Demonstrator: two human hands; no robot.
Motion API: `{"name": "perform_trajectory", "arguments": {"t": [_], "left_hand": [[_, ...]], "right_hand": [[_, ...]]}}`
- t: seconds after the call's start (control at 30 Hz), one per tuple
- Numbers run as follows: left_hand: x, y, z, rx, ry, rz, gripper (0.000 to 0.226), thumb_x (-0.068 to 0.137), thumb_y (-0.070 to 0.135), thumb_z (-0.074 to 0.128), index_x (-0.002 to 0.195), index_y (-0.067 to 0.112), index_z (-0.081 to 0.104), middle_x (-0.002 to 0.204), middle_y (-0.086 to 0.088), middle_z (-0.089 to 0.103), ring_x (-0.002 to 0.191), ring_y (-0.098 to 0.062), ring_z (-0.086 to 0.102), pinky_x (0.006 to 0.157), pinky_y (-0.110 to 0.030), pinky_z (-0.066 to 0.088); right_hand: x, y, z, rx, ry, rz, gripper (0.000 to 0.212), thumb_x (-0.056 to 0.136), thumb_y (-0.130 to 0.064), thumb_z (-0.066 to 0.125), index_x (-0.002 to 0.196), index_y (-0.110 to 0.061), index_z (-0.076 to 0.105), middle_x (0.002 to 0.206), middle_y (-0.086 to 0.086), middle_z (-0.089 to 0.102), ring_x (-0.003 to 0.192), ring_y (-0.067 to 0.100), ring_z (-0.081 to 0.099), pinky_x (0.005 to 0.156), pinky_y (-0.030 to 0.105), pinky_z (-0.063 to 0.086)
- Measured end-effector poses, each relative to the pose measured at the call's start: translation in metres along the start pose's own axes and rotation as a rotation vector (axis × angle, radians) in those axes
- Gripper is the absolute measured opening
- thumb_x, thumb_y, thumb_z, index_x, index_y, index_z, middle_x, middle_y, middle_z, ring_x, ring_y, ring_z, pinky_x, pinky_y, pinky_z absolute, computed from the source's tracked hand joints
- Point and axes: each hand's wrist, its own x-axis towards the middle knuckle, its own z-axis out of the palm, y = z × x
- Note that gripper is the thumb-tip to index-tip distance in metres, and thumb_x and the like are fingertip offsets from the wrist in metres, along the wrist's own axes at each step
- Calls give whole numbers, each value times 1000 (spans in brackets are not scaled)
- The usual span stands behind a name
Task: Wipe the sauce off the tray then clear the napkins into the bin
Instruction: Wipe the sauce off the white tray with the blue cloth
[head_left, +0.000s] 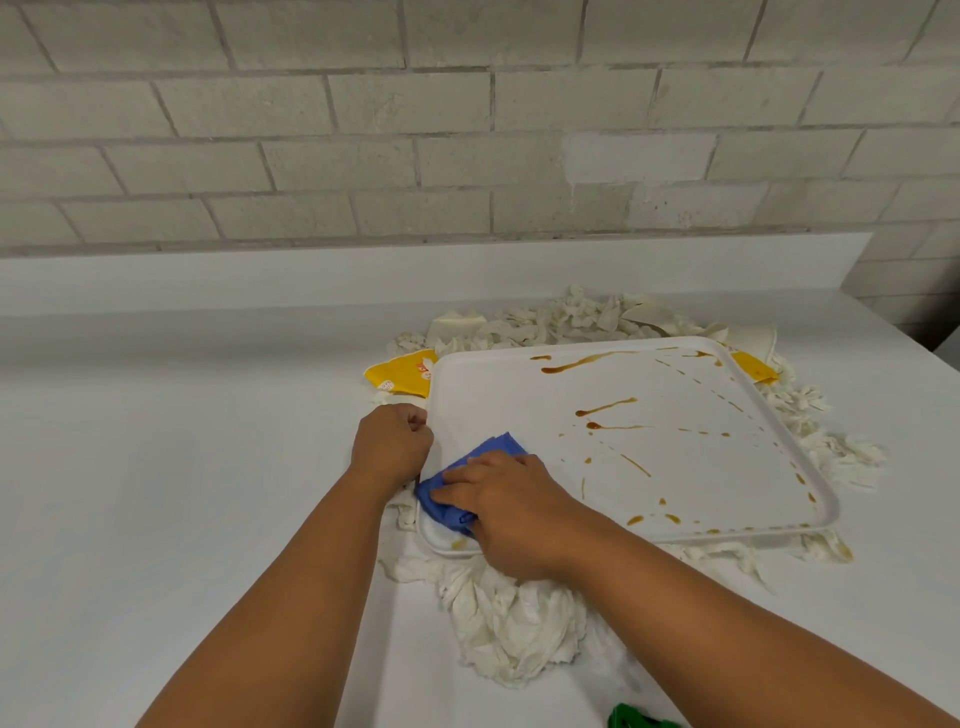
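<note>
Most of the view is a white counter (182, 467) backed by a pale brick wall (363, 130). On the counter lies a white tray (498, 400), set on top of a ring of crumpled napkins (514, 629) that spill out round its near, far and right sides. Two yellow wrappers (397, 375) poke out from under its far corners. Brown sauce (605, 407) streaks and dots the tray's far edge, middle and near-right rim; the left part looks clean.

The wiping step is in hand, and I judge it well short of done. A blue cloth (457, 493) sits on the tray's near-left corner under the right hand (511, 506), whose fingers lie fairly flat and spread, pressing the cloth down. The left hand (392, 441) is at the tray's left edge, fingers curled as if gripping the rim to steady it, though the fingertips are hidden.

Next, the cloth should sweep right and away across the streaked area, with the left hand bracing the tray so it does not slide on the loose paper. A small smear at the near-left rim also needs a pass. Only then come the napkins; no bin is in view. Something green (641, 719) shows at the bottom edge, too cut off to name.
</note>
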Motion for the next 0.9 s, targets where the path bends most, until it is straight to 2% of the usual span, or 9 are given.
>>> {"name": "perform_trajectory", "arguments": {"t": [0.13, 0.2, 0.3, 0.43, 0.5, 0.6, 0.73, 0.8, 0.9], "left_hand": [[-1, 4, 2, 58, 17, 4, 15, 87, 13, 54, 78, 22, 62, 87, -5, 62, 80, -20, 55, 74, -29, 45], [-1, 5, 2, 64, 26, 2, 16, 87, 12, 54, 90, 16, 69, 91, -9, 66, 84, -23, 58, 75, -30, 46], [-2, 6, 2, 71, 38, 9, 24, 87, 12, 54, 105, 9, 70, 103, -9, 70, 94, -26, 61, 76, -27, 44], [-4, 6, 2, 69, 47, 20, 23, 88, 12, 54, 103, 8, 70, 101, -11, 70, 89, -26, 63, 74, -29, 48], [-4, 6, 2, 69, 51, 19, 22, 87, 13, 54, 101, 8, 71, 98, -11, 71, 85, -28, 64, 75, -34, 54], [-3, 5, 2, 63, 48, 17, 26, 87, 13, 54, 106, 11, 71, 101, -10, 71, 92, -28, 64, 80, -34, 53], [0, 0, -2, 11, -10, 7, 28, 87, 16, 56, 110, 15, 71, 103, -8, 72, 95, -29, 65, 85, -34, 54], [0, -2, -4, -9, -41, 2, 28, 86, 18, 57, 111, 16, 70, 102, -8, 72, 93, -30, 67, 86, -40, 55], [1, -3, -5, -8, -44, 17, 27, 85, 18, 58, 109, 16, 71, 100, -7, 72, 90, -30, 67, 85, -42, 56]], "right_hand": [[-9, 1, -3, 52, -29, -91, 58, 89, -1, 49, 136, -36, 50, 147, -17, 41, 131, 14, 29, 102, 41, 22], [-13, 3, -4, 46, -24, -94, 58, 88, 1, 49, 133, -36, 54, 144, -16, 44, 129, 15, 30, 100, 40, 23], [-18, 11, -5, 44, -16, -77, 57, 88, 0, 48, 129, -38, 56, 141, -17, 45, 126, 16, 31, 95, 38, 24], [-28, 26, -5, 86, -4, -63, 51, 92, -2, 48, 124, -40, 60, 135, -20, 48, 124, 14, 33, 91, 35, 26], [-36, 37, -8, 129, -6, -42, 48, 92, -2, 50, 120, -39, 64, 131, -21, 52, 121, 13, 36, 96, 38, 31], [-46, 52, -12, 204, 1, 9, 46, 91, 2, 51, 115, -34, 69, 128, -20, 58, 114, 5, 37, 102, 36, 35], [-38, 43, -6, 237, 41, -59, 44, 90, 3, 52, 120, -25, 69, 134, -12, 58, 127, 9, 40, 107, 21, 29], [-25, 34, 2, 204, 41, -131, 46, 90, 2, 52, 124, -26, 65, 138, -9, 55, 130, 12, 38, 111, 24, 26], [-3, 34, 6, 170, 42, -137, 50, 89, 2, 52, 129, -27, 61, 143, -8, 50, 134, 15, 35, 110, 26, 23]]}}
